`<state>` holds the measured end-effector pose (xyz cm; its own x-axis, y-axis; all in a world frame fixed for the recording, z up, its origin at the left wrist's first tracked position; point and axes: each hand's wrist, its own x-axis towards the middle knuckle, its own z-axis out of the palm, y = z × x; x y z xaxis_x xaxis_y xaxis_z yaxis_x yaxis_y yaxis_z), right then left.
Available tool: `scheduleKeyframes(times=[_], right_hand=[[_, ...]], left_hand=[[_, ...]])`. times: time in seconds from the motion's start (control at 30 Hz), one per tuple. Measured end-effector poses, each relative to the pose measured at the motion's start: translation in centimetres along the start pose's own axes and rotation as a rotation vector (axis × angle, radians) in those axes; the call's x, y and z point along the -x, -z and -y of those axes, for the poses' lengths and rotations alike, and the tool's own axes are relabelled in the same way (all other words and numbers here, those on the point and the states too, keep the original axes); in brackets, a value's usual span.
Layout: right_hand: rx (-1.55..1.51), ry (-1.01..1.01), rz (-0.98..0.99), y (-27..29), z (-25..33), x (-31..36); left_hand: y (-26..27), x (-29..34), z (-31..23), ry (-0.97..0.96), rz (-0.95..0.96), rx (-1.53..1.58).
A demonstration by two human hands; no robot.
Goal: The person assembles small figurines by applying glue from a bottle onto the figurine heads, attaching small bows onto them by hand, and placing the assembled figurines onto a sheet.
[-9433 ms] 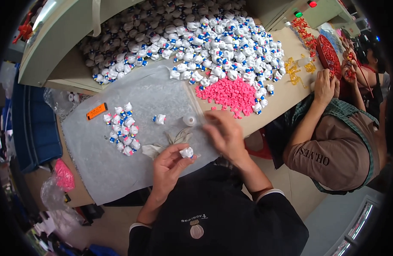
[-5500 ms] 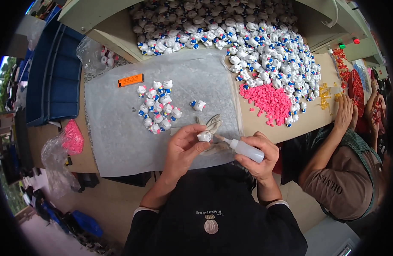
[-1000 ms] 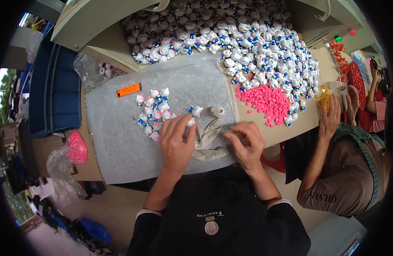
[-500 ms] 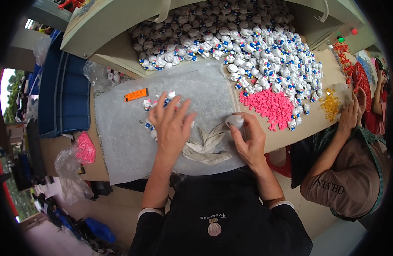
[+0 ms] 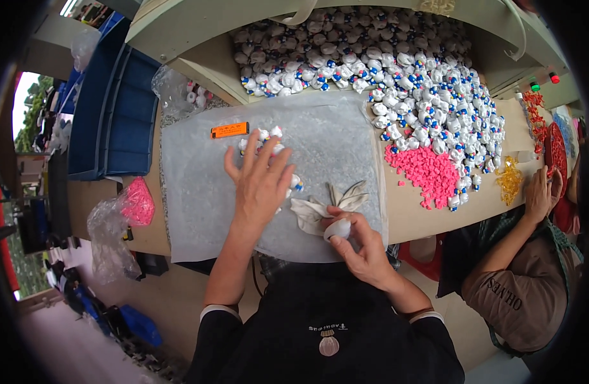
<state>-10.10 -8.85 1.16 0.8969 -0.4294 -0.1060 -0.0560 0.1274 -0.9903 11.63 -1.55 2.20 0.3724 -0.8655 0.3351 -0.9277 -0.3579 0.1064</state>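
My left hand (image 5: 259, 189) is spread flat, palm down, over small white figurines (image 5: 276, 132) with blue and pink details on the translucent sheet (image 5: 198, 192). Its palm hides some of them. Another figurine (image 5: 295, 184) peeks out beside its little finger. Closer to my body, my right hand (image 5: 366, 256) pinches a rounded white piece (image 5: 338, 230) between thumb and fingers; exactly what it is I cannot tell. Right behind that hand lies a crumpled off-white cloth glove (image 5: 349, 196).
An orange box (image 5: 230, 130) lies on the sheet. Many white figurines (image 5: 435, 115) heap at the back right, with pink pieces (image 5: 425, 173) in front. Blue bins (image 5: 115, 121) and a bag of pink pieces (image 5: 138, 203) stand left. A co-worker's hands (image 5: 542, 195) are at the right, near yellow pieces (image 5: 509, 181).
The whole view has shifted. My right hand has come nearer my body and leftward with the white piece, over the glove's edge. My left hand has slid slightly left across the figurines.
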Motion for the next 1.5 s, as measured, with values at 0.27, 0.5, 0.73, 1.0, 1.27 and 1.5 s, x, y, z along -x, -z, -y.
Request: scheduleKeyframes(times=[0.27,0.5,0.73,1.0,1.27,1.5], right_hand=[[0.004,-0.01,-0.144,0.8,0.5,-0.2],[0.048,0.04,-0.189,0.6,0.5,0.0],[0.124,0.095,-0.23,0.5,-0.5,-0.1],[0.176,0.064,-0.232,0.6,-0.4,-0.3],[0.227,0.068,-0.324,1.0,0.6,-0.6],[0.167,0.131,-0.329,2.3,0.8,0.2]], left_hand=[[1.1,1.6,1.7,0.205,-0.087,-0.024],[-0.2,1.8,-1.3,-0.012,0.072,0.167],[0.7,-0.7,7.6,0.152,-0.117,-0.118],[-0.1,-1.8,14.1,0.136,-0.041,-0.087],[3.0,-3.5,4.2,0.045,-0.058,0.277],[-1.8,-8.1,-6.0,-0.181,0.11,0.627]])
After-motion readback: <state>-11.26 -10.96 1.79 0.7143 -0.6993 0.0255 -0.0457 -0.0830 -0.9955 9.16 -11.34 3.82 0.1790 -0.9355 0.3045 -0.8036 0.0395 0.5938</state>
